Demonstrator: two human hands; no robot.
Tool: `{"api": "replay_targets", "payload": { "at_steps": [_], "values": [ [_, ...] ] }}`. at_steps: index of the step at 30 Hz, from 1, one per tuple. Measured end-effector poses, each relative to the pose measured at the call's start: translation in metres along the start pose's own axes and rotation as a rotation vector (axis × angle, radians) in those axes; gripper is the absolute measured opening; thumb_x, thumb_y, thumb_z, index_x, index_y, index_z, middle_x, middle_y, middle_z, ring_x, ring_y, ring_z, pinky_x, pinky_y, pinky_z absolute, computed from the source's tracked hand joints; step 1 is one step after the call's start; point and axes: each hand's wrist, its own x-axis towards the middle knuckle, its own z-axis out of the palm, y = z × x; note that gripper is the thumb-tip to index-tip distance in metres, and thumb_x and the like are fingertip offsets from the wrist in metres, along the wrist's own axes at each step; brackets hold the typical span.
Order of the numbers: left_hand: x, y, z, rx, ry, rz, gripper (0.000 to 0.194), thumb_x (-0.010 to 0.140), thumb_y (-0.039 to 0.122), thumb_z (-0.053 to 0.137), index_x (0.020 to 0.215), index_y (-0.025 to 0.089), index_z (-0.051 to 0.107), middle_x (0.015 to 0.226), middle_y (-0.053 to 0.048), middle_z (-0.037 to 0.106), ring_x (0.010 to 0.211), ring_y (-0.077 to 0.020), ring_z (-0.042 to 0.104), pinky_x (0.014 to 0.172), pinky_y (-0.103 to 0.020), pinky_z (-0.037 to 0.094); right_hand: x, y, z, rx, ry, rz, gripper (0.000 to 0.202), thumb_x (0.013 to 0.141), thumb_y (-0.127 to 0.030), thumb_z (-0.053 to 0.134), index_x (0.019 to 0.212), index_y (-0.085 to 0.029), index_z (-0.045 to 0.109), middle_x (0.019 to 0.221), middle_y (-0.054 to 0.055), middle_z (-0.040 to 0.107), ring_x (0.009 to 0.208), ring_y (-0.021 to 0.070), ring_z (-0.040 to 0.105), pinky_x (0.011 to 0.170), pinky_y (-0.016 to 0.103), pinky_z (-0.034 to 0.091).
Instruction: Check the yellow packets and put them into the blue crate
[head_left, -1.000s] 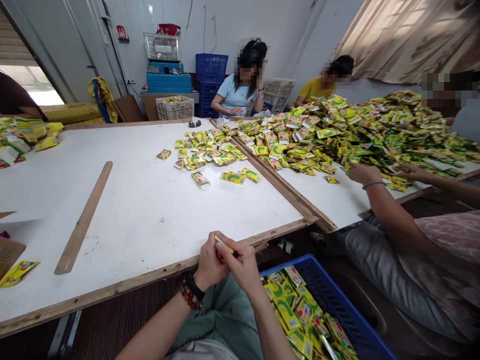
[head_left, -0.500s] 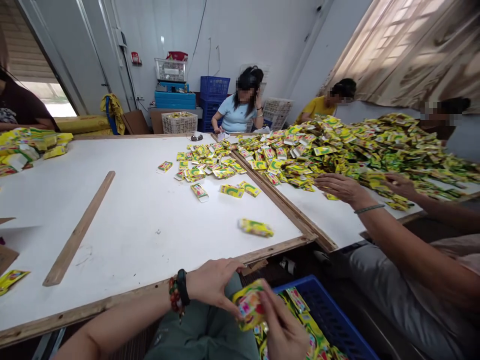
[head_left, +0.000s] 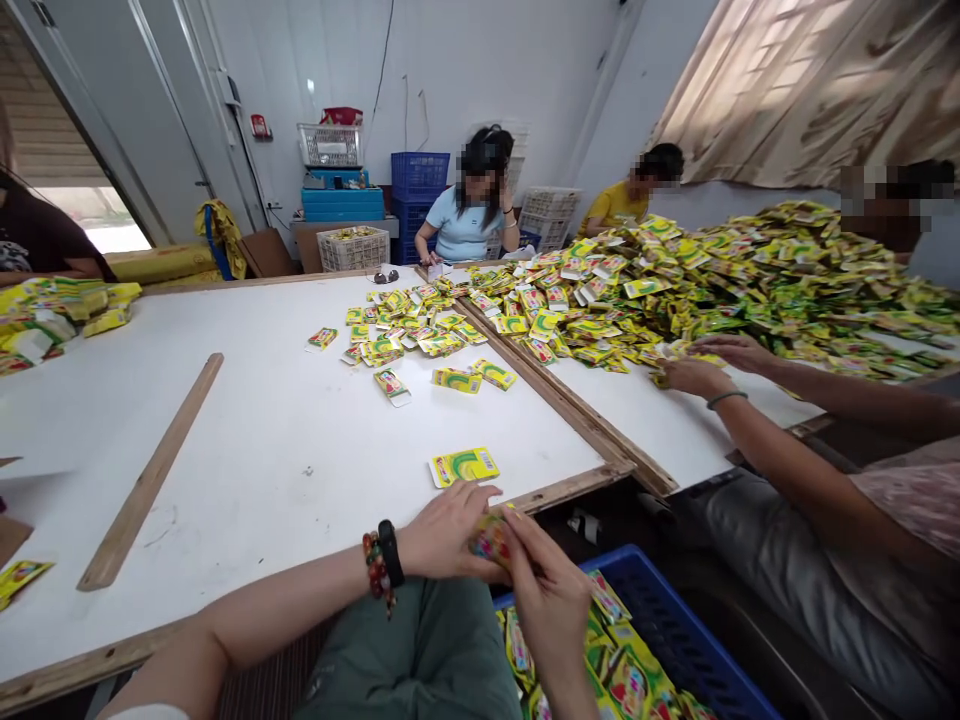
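Note:
Near the table's front edge, my left hand (head_left: 450,532) and my right hand (head_left: 546,580) meet around a small yellow packet (head_left: 491,538), both gripping it. The fingers hide part of the packet. Just beyond my left hand, a flat yellow-green box (head_left: 465,466) lies on the white table (head_left: 300,430). More of these boxes (head_left: 420,325) are scattered farther back. Below my right hand, a blue crate (head_left: 675,610) holds several yellow packets (head_left: 630,685).
A wooden strip (head_left: 154,475) lies at the left of the table. A large packet heap (head_left: 750,280) covers the right table. At the right, a co-worker's hands (head_left: 701,370) handle packets. Other people sit around the tables.
My hands have moved up toward the table edge with the packet and closer together. The blurred box on the table has shifted left and now lies still. The co-worker's hands have come together.

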Motion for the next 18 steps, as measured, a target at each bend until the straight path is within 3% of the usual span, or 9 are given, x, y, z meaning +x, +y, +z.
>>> {"api": "replay_targets", "payload": {
  "at_steps": [2, 4, 7, 9, 11, 13, 14, 15, 18],
  "values": [
    [0.016, -0.016, -0.007, 0.138, 0.001, -0.043, 0.074, 0.070, 0.047, 0.072, 0.131, 0.019, 0.042, 0.132, -0.016, 0.050, 0.122, -0.0324, 0.047, 0.102, -0.048, 0.040, -0.009, 0.024, -0.025, -0.240, -0.014, 0.066, 0.028, 0.084, -0.035, 0.056, 0.100, -0.023, 0.076, 0.109, 0.013, 0.072, 0.102, 0.0345, 0.066, 0.088, 0.053, 0.053],
    [0.034, -0.034, -0.010, 0.254, -0.009, -0.170, 0.069, 0.070, 0.044, 0.072, 0.129, 0.017, 0.046, 0.130, -0.017, 0.052, 0.120, -0.0336, 0.048, 0.099, -0.048, 0.041, -0.016, 0.044, -0.039, -0.411, -0.023, 0.067, 0.029, 0.079, -0.039, 0.062, 0.098, -0.023, 0.077, 0.111, 0.016, 0.070, 0.115, 0.0428, 0.057, 0.091, 0.063, 0.047],
    [0.053, -0.049, -0.014, 0.303, -0.074, -0.229, 0.050, 0.067, 0.033, 0.072, 0.112, 0.014, 0.061, 0.108, -0.016, 0.064, 0.102, -0.0327, 0.058, 0.086, -0.042, 0.047, -0.018, 0.051, -0.031, -0.362, -0.125, -0.004, 0.035, 0.081, -0.035, 0.060, 0.113, -0.027, 0.071, 0.128, 0.012, 0.062, 0.131, 0.0421, 0.042, 0.097, 0.065, 0.041],
    [0.055, -0.044, -0.023, 0.307, -0.103, -0.223, 0.033, 0.068, 0.035, 0.070, 0.092, 0.014, 0.068, 0.088, -0.014, 0.068, 0.086, -0.0303, 0.063, 0.075, -0.037, 0.049, -0.011, 0.041, -0.013, -0.258, -0.176, -0.063, 0.042, 0.087, -0.029, 0.052, 0.129, -0.030, 0.060, 0.141, 0.007, 0.052, 0.137, 0.0358, 0.035, 0.101, 0.060, 0.041],
    [0.045, -0.027, -0.038, 0.279, -0.181, -0.204, 0.028, 0.069, 0.042, 0.068, 0.077, 0.015, 0.069, 0.072, -0.010, 0.067, 0.073, -0.0271, 0.063, 0.067, -0.034, 0.048, 0.000, 0.024, 0.005, -0.204, -0.188, -0.134, 0.051, 0.089, -0.025, 0.051, 0.139, -0.029, 0.047, 0.148, 0.005, 0.043, 0.141, 0.0324, 0.028, 0.107, 0.059, 0.035],
    [0.026, -0.003, -0.054, 0.188, -0.232, -0.142, 0.028, 0.068, 0.044, 0.067, 0.078, 0.017, 0.069, 0.069, -0.006, 0.067, 0.069, -0.0245, 0.063, 0.067, -0.033, 0.048, 0.009, 0.004, 0.021, -0.158, -0.222, -0.197, 0.057, 0.088, -0.023, 0.053, 0.143, -0.027, 0.041, 0.148, 0.006, 0.043, 0.140, 0.0318, 0.030, 0.112, 0.060, 0.026],
    [0.015, 0.009, -0.060, 0.126, -0.189, -0.108, 0.031, 0.068, 0.042, 0.068, 0.088, 0.018, 0.069, 0.077, -0.006, 0.069, 0.074, -0.0246, 0.064, 0.071, -0.033, 0.049, 0.011, -0.005, 0.028, -0.112, -0.250, -0.208, 0.056, 0.088, -0.021, 0.052, 0.143, -0.026, 0.042, 0.145, 0.007, 0.047, 0.138, 0.0313, 0.035, 0.113, 0.059, 0.024],
    [0.004, 0.020, -0.062, 0.071, -0.071, -0.107, 0.037, 0.069, 0.039, 0.068, 0.100, 0.020, 0.066, 0.090, -0.006, 0.069, 0.085, -0.0253, 0.064, 0.080, -0.035, 0.049, 0.011, -0.013, 0.034, -0.042, -0.280, -0.192, 0.054, 0.088, -0.020, 0.051, 0.141, -0.025, 0.044, 0.141, 0.008, 0.052, 0.133, 0.0303, 0.043, 0.112, 0.057, 0.028],
    [-0.026, 0.039, -0.049, -0.081, 0.382, -0.238, 0.065, 0.070, 0.032, 0.069, 0.129, 0.020, 0.046, 0.120, -0.010, 0.059, 0.114, -0.0265, 0.055, 0.101, -0.041, 0.041, 0.000, -0.030, 0.054, 0.292, -0.318, 0.023, 0.044, 0.089, -0.022, 0.048, 0.132, -0.024, 0.054, 0.126, 0.010, 0.064, 0.113, 0.0261, 0.062, 0.098, 0.044, 0.048]
  ]
}}
